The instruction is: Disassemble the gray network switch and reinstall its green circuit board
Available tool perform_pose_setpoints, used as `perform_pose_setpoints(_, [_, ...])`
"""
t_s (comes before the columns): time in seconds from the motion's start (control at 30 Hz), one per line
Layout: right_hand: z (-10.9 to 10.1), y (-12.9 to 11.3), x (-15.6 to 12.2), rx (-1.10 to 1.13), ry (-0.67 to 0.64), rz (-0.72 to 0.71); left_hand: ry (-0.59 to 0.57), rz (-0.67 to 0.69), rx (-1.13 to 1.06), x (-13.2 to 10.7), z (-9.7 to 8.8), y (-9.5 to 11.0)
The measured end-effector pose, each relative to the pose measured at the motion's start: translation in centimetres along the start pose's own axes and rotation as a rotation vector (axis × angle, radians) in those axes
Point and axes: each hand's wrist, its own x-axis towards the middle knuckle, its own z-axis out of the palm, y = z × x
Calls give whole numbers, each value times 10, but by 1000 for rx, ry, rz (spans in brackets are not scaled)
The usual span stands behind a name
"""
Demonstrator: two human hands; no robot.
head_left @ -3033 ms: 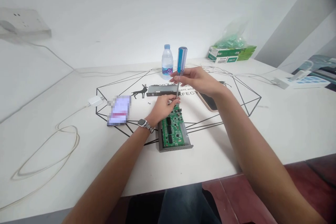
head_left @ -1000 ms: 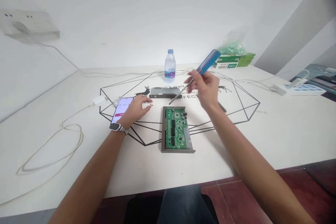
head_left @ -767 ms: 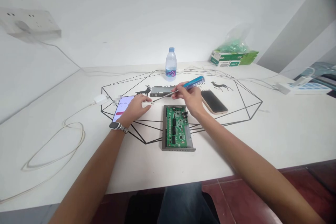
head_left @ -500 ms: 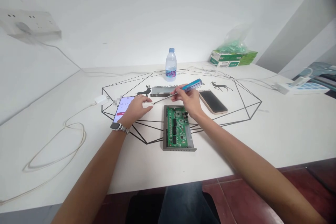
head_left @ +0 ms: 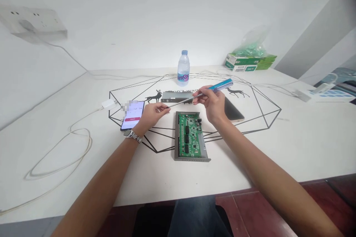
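Note:
My right hand [head_left: 211, 103] grips a screwdriver [head_left: 221, 86] with a blue, see-through handle. Its long metal shaft slants down to the left. At the tip, the thumb and fingers of my left hand [head_left: 154, 114] are pinched together; any small part between them is hidden. Just below and between my hands lies a green circuit board [head_left: 190, 137] in an open grey metal housing [head_left: 191, 159]. Behind the shaft rests a flat grey metal cover [head_left: 174, 95], partly hidden by my right hand.
A lit phone [head_left: 132, 116] lies beside my left wrist, and a dark-screened phone [head_left: 234, 110] by my right. A water bottle [head_left: 183, 68] stands at the back. Green boxes [head_left: 244, 63], a charger cable [head_left: 86, 148] and a power strip [head_left: 328, 94] are farther out.
My left fingers have closed from an open spread to a pinch at the screwdriver's tip. My right hand and the screwdriver have moved to the right. The view has shifted slightly.

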Motion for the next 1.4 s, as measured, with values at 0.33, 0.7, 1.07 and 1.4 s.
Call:
perform_pose_setpoints(0.33, [6,-6,-10,-65,-121,-60,-123,147,403,4,6,12])
perform_pose_setpoints(0.7, [10,-20,-24,-177,-225,-182,-145,112,405,3,6,12])
perform_pose_setpoints(1.07, [7,-21,-21,-230,-176,-187,-137,49,329,0,7,9])
perform_pose_setpoints(1.4, [8,-21,-22,-199,-182,-190,-147,54,463,0,7,18])
